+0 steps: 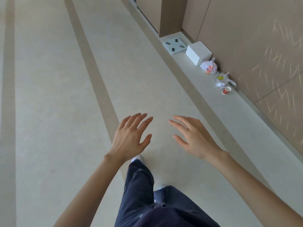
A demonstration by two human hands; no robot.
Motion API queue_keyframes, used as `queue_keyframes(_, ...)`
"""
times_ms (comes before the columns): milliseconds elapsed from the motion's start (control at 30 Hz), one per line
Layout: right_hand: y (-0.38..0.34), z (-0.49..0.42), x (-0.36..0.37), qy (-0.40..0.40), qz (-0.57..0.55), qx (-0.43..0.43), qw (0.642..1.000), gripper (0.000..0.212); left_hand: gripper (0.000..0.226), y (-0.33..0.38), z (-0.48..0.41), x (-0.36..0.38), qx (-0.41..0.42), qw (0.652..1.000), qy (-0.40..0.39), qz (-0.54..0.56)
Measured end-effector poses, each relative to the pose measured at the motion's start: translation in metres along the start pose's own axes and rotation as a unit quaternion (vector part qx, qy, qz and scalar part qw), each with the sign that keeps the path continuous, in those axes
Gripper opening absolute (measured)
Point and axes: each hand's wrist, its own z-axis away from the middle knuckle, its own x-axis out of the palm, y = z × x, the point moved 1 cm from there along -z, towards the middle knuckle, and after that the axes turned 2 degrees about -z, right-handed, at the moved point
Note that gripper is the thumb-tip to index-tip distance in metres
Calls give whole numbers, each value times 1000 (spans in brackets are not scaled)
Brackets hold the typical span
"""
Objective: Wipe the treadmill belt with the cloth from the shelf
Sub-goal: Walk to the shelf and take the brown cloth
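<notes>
Both hands are held out in front at about the same height, palms down. The left hand (129,138) is spread loose, fingers straight and a bit fanned, and nothing is held or touched by it. Same deal with the right hand (195,136): fingers relaxed and apart, thumb out, nothing gripped. A clear gap is left between the two hands.

Under the hands only pale floor (49,112) is seen, crossed by a darker stripe (96,79) that runs away past the left hand. Below the wrists, dark trousers (139,185) and a white shoe (136,158) are caught in view.

Well ahead of the right hand and off to its right, a row of stuff is lined up along the brown wall (254,46): a white bathroom scale (174,45) farthest off, then a white box (199,52), a knotted plastic bag (209,67), a second clear bag (221,80) with something yellow in it, and a red paper cup (227,90) nearest. None of it sits in the path of the hands.

The cloth and the treadmill belt can't be located from this view.
</notes>
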Motion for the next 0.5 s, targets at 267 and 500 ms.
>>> queue_keyframes(267,33,-135,32,-8,2,22,1000,46,52,-113,-92,3,-3,999,-44,-14)
queue_keyframes(500,54,-258,49,-25,9,35,999,49,52,-215,-192,-19,3,1000,-16,-18)
